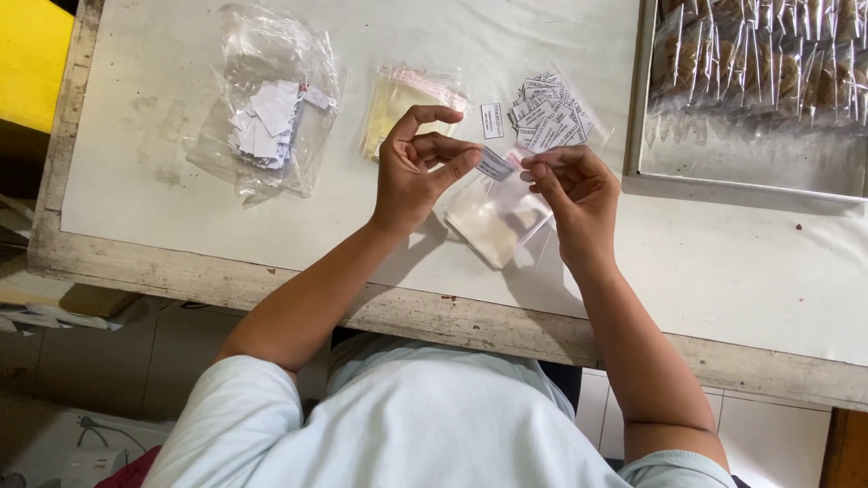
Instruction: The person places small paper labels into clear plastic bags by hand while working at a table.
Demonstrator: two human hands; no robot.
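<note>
Thin, limp clear plastic, the small empty pouch (495,217) is held above the worktop (723,262) by its top edge, pinched shut-fingered by the right hand (579,194), while a light, bendable white paper label (494,164) is nipped by the left hand (418,172).

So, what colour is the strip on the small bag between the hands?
Pink, along the small clear bag's opening; head view.

Small white label (494,164) at clear bag (495,217)
</note>
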